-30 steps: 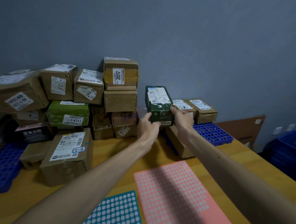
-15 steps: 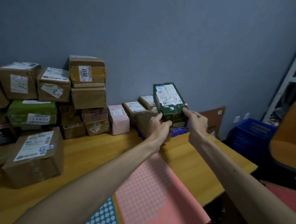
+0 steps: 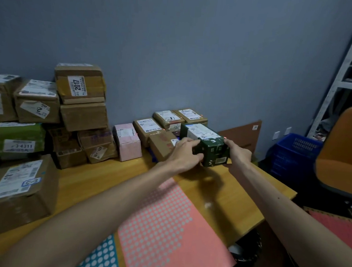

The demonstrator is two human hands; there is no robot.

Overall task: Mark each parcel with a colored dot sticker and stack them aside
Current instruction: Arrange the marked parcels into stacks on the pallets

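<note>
The dark green parcel point(image 3: 210, 144), a glossy rectangular carton with a white label on top, sits between both hands over the far end of the wooden table point(image 3: 107, 178). The left hand point(image 3: 183, 154) grips its near left corner with curled fingers. The right hand point(image 3: 238, 155) clasps the right side. The parcel's underside is hidden, so contact below cannot be told. The label print is blurred. Nearer than the wrists lies a flat pink sticker sheet point(image 3: 166, 224) of pale dots. A blue sticker sheet point(image 3: 101, 258) beside it is cut off by the frame edge.
</note>
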